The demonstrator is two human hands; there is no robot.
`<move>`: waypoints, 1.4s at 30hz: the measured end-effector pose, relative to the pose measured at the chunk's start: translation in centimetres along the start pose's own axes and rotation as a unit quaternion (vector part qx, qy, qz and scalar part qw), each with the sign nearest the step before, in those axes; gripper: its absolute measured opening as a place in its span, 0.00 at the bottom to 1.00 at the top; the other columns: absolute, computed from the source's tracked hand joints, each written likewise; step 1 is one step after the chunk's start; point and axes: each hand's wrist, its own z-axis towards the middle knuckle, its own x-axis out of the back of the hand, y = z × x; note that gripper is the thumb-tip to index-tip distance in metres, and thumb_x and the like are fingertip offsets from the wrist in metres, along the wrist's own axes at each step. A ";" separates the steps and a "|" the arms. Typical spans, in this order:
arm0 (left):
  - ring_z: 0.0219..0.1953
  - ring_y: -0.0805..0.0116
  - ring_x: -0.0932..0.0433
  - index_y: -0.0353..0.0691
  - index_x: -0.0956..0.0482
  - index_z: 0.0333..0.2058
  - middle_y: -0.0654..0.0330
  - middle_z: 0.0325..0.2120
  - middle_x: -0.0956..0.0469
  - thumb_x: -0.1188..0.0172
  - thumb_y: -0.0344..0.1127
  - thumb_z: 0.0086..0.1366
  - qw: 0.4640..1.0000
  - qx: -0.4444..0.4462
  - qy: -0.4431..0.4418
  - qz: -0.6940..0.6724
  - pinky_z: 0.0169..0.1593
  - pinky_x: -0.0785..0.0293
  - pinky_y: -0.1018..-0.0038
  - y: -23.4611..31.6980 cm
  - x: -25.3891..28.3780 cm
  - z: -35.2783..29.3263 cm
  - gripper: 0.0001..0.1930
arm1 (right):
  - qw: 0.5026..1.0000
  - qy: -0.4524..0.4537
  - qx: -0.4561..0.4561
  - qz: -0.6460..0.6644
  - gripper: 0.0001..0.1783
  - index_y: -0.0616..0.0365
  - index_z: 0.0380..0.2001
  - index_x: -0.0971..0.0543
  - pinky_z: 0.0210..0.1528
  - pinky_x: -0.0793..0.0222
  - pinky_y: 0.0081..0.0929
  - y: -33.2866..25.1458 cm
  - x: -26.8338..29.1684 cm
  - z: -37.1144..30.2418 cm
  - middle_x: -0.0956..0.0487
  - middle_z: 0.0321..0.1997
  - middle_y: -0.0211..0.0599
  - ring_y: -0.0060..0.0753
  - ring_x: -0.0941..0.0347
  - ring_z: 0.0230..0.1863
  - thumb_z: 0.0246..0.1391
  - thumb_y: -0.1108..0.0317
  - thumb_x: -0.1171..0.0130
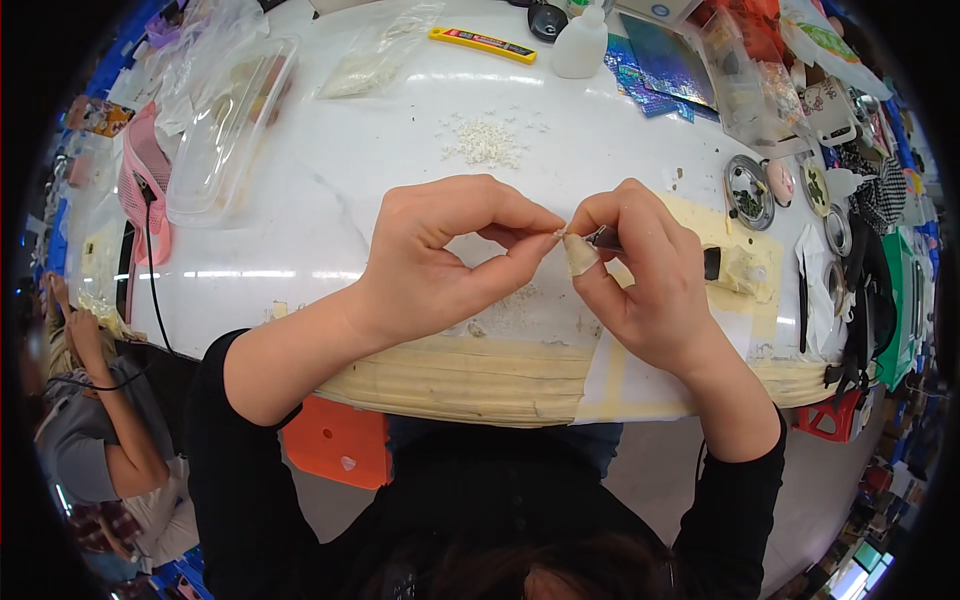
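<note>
Our left hand (440, 255) pinches a tiny bead (560, 233) against the tweezers (603, 238) gripped by our right hand (650, 280); any slip likely drops it onto the table (330, 210).

Bright overhead light, glare streaks on white table (330, 200), heavy fisheye bend + dark vignette at edges.

Left hand (440, 255) pinches a tiny white bead (560, 233) at its fingertips; right hand (640, 280) grips dark tweezers (603, 238) touching it, above the white table (330, 190). Bead pile (485, 142) far centre, yellow cutter (483, 43) beyond.
</note>
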 end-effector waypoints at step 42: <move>0.34 0.65 0.16 0.33 0.16 0.37 0.56 0.34 0.15 0.35 0.16 0.53 0.991 -0.116 -0.015 0.060 0.37 0.22 0.76 0.0 0.6 0.5 0.12 | 0.996 -0.068 -0.035 -0.054 0.10 0.55 0.32 0.31 0.25 0.34 0.36 -0.3 0.6 0.0 0.28 0.25 0.35 0.43 0.28 0.27 0.56 0.66 0.39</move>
